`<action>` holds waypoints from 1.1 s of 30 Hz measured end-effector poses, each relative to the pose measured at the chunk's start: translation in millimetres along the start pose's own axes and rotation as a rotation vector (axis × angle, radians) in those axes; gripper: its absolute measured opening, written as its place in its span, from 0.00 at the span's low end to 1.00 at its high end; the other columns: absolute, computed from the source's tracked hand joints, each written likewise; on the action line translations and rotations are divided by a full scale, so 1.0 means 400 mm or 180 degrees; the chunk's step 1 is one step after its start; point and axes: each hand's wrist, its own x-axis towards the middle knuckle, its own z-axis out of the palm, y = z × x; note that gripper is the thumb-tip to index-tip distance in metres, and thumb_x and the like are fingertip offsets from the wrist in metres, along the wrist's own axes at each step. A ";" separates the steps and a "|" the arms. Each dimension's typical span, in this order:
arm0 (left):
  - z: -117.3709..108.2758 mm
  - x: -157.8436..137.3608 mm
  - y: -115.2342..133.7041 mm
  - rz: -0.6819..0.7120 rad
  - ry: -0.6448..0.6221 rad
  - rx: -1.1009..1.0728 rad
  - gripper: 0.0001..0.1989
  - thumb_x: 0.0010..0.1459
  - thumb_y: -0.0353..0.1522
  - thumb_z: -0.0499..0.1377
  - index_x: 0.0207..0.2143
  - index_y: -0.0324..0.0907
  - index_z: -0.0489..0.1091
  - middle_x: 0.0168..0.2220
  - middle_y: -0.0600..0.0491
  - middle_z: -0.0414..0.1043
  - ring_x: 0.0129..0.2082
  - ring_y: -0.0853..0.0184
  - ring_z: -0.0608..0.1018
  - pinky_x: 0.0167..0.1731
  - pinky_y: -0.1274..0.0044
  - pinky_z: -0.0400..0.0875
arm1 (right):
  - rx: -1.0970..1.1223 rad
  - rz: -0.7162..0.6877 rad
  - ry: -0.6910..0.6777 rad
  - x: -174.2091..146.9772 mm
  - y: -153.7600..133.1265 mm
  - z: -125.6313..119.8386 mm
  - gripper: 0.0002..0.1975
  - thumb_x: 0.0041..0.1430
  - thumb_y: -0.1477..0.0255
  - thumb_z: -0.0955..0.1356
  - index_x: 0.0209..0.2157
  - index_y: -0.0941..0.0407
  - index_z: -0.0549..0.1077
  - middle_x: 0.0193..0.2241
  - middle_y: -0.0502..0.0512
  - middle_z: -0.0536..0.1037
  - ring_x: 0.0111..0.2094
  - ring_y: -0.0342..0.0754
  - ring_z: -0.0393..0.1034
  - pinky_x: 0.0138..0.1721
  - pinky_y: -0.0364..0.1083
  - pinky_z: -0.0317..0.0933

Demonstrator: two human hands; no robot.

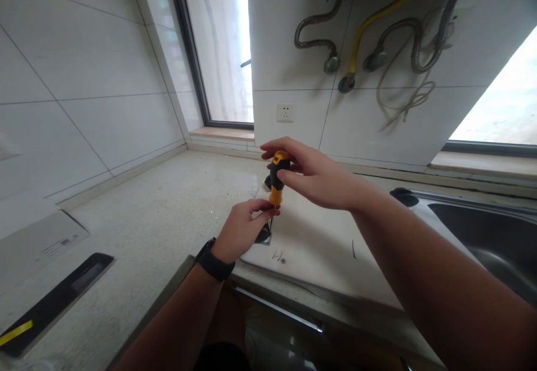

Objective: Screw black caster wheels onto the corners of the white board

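My right hand is closed round the black and orange handle of a screwdriver, which stands nearly upright. Below it, my left hand pinches near the screwdriver's thin shaft, just under the handle. The shaft's lower end points at a dark round hinge cup with a metal plate, set at the left end of a white panel. A second dark fitting sits farther back at the same end, partly behind the screwdriver. Whether the tip touches a screw is too small to tell.
The panel lies flat on a speckled countertop. To the right is a steel sink; at left lie a flat grey box and a dark strip. Hoses and a socket are on the tiled wall behind.
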 end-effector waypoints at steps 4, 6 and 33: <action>-0.006 -0.002 -0.001 -0.0009 -0.0123 -0.0006 0.11 0.68 0.37 0.61 0.41 0.47 0.84 0.44 0.49 0.86 0.46 0.55 0.84 0.56 0.61 0.75 | -0.0076 -0.0046 0.0040 0.003 0.008 0.000 0.20 0.65 0.75 0.68 0.58 0.52 0.75 0.57 0.58 0.81 0.55 0.53 0.75 0.57 0.55 0.69; -0.005 -0.003 -0.003 -0.0031 -0.0148 -0.0038 0.11 0.69 0.38 0.61 0.43 0.46 0.84 0.45 0.48 0.86 0.47 0.56 0.84 0.55 0.62 0.75 | -0.0191 -0.0003 0.0173 0.009 0.020 0.011 0.18 0.66 0.72 0.70 0.57 0.53 0.76 0.52 0.58 0.82 0.50 0.53 0.77 0.53 0.54 0.71; 0.007 0.001 0.000 -0.0087 0.0121 -0.0081 0.14 0.63 0.42 0.68 0.47 0.46 0.81 0.49 0.47 0.84 0.48 0.54 0.82 0.52 0.60 0.73 | -0.1211 0.0126 0.1126 0.025 0.039 0.057 0.22 0.54 0.59 0.81 0.37 0.53 0.68 0.36 0.53 0.74 0.34 0.49 0.68 0.35 0.51 0.64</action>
